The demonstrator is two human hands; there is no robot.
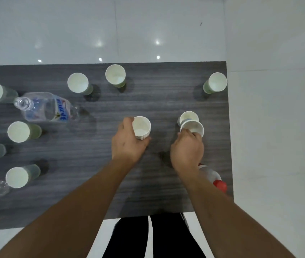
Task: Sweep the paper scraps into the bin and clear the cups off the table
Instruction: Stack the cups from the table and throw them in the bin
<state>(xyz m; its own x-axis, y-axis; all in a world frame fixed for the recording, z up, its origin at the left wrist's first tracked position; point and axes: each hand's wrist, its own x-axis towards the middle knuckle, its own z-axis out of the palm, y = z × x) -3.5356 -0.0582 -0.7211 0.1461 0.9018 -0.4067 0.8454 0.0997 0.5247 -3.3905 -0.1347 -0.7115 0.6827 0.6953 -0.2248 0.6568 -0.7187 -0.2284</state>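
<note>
Stacking of cups is in hand: a nested stack (141, 128) is gripped by the left hand (127, 141), fingers curled round it. A single cup (192, 129) is pinched by the right hand (187, 149); nesting it into the stack is judged the next move.

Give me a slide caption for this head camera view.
Left hand holds nested cup stack; right hand grips another cup.

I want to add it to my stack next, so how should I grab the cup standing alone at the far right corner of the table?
Grip the corner cup around its upper wall just under the rim, coming from above on its left. It stands upright, mouth open, at the table edge, so a push from the left could knock it off.
</note>
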